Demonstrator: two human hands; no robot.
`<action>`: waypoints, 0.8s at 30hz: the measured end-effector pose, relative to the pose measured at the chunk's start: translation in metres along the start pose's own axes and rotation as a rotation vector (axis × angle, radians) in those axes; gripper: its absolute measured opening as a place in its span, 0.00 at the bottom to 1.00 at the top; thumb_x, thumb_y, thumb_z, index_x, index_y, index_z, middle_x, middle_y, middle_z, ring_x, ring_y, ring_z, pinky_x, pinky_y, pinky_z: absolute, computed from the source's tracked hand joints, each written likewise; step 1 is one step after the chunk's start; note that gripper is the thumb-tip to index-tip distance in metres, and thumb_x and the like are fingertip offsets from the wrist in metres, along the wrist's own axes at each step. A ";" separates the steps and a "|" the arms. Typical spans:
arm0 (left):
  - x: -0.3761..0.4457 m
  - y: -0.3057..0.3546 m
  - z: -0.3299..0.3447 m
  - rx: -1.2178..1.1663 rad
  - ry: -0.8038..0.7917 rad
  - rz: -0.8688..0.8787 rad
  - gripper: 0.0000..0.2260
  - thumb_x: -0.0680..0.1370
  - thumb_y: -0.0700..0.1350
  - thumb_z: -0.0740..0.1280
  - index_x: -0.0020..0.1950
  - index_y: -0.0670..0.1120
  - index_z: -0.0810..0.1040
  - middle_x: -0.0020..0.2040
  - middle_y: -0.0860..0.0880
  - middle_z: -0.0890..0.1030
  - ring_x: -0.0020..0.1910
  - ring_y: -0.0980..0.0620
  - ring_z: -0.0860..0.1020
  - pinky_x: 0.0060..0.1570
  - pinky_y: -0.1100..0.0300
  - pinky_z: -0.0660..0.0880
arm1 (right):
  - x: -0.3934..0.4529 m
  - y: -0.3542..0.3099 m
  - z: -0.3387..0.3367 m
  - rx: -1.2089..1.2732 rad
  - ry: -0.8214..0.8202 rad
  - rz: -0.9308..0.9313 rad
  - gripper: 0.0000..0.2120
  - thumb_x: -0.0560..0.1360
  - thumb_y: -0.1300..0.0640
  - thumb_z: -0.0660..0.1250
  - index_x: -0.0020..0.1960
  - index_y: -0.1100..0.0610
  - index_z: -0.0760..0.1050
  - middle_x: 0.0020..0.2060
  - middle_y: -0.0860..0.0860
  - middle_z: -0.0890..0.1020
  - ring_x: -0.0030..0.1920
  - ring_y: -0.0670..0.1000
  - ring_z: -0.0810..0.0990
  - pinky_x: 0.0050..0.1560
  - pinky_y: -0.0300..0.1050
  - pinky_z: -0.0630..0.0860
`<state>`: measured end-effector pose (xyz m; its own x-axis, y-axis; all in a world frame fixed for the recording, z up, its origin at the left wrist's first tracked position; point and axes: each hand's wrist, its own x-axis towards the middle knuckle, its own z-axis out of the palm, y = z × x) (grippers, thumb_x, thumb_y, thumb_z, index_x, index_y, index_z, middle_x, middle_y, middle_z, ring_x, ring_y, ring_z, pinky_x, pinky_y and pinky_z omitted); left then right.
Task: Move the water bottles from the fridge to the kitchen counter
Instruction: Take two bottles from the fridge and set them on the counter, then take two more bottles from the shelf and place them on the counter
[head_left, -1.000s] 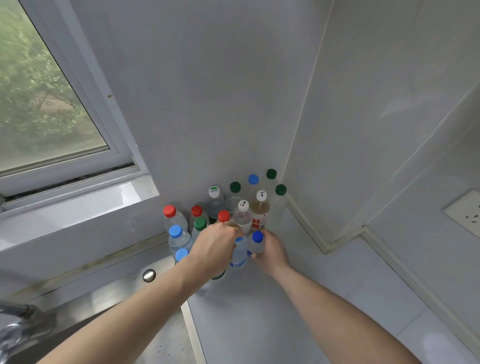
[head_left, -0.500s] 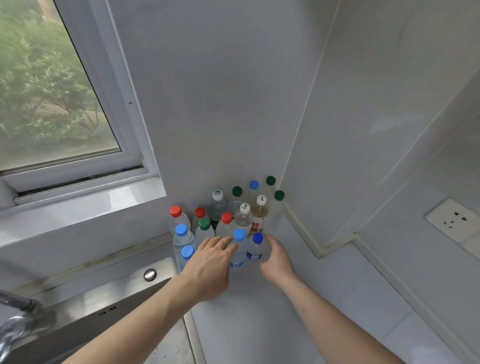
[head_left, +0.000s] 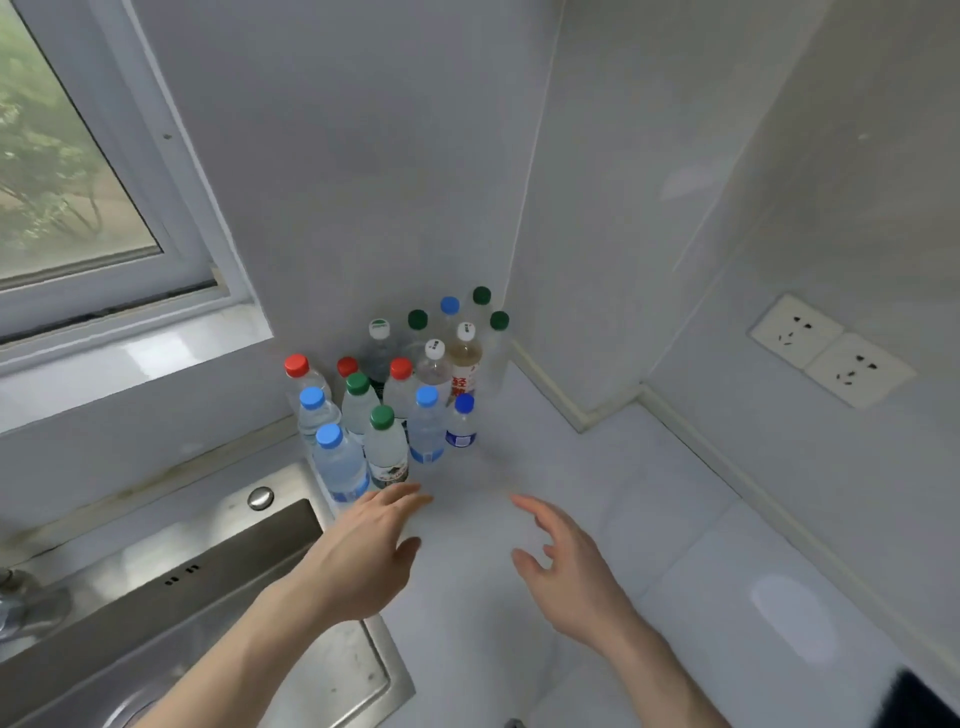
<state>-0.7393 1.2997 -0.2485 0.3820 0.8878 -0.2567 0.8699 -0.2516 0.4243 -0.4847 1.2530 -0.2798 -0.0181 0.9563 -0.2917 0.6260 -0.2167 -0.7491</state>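
Several water bottles stand upright in a cluster in the back corner of the white kitchen counter (head_left: 649, 519), with red, green, blue and white caps. At the front of the cluster are a light-blue-capped bottle (head_left: 427, 428) and a small dark-blue-capped bottle (head_left: 461, 423). My left hand (head_left: 363, 556) hovers just in front of the cluster, fingers straight, holding nothing. My right hand (head_left: 563, 561) hovers a little right of it over the counter, fingers relaxed and empty. Neither hand touches a bottle.
A steel sink (head_left: 223, 587) lies at the left, its rim beside the bottles, with a tap (head_left: 21, 603) at the far left. A window (head_left: 67, 171) is above the sink. Two wall sockets (head_left: 831, 351) sit on the right wall. Something dark (head_left: 919, 701) shows at the bottom right corner.
Both hands let go of the two blue-capped front bottles and drew back toward me. The bottles stay standing at the front of the cluster.
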 end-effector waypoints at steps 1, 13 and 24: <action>0.000 0.004 0.002 -0.010 -0.007 0.006 0.24 0.85 0.50 0.62 0.81 0.57 0.62 0.81 0.57 0.61 0.79 0.53 0.63 0.77 0.57 0.62 | -0.005 0.001 -0.004 -0.003 0.010 0.001 0.27 0.82 0.57 0.66 0.78 0.42 0.66 0.73 0.33 0.67 0.75 0.39 0.66 0.77 0.45 0.66; -0.014 0.142 0.033 0.082 -0.122 0.389 0.22 0.85 0.49 0.61 0.79 0.58 0.66 0.79 0.61 0.63 0.78 0.56 0.63 0.76 0.60 0.61 | -0.175 0.050 -0.066 0.096 0.325 0.180 0.26 0.84 0.53 0.64 0.78 0.38 0.63 0.74 0.31 0.64 0.74 0.35 0.64 0.79 0.42 0.63; -0.103 0.298 0.097 0.088 -0.197 0.794 0.22 0.85 0.46 0.61 0.78 0.58 0.67 0.79 0.62 0.64 0.77 0.58 0.63 0.72 0.69 0.55 | -0.378 0.100 -0.085 0.152 0.625 0.331 0.26 0.83 0.52 0.66 0.76 0.34 0.64 0.74 0.28 0.63 0.73 0.35 0.65 0.78 0.44 0.65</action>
<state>-0.4889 1.0957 -0.1801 0.9347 0.3503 -0.0601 0.3353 -0.8130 0.4760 -0.3494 0.8867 -0.1940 0.6313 0.7596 -0.1567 0.4056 -0.4955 -0.7681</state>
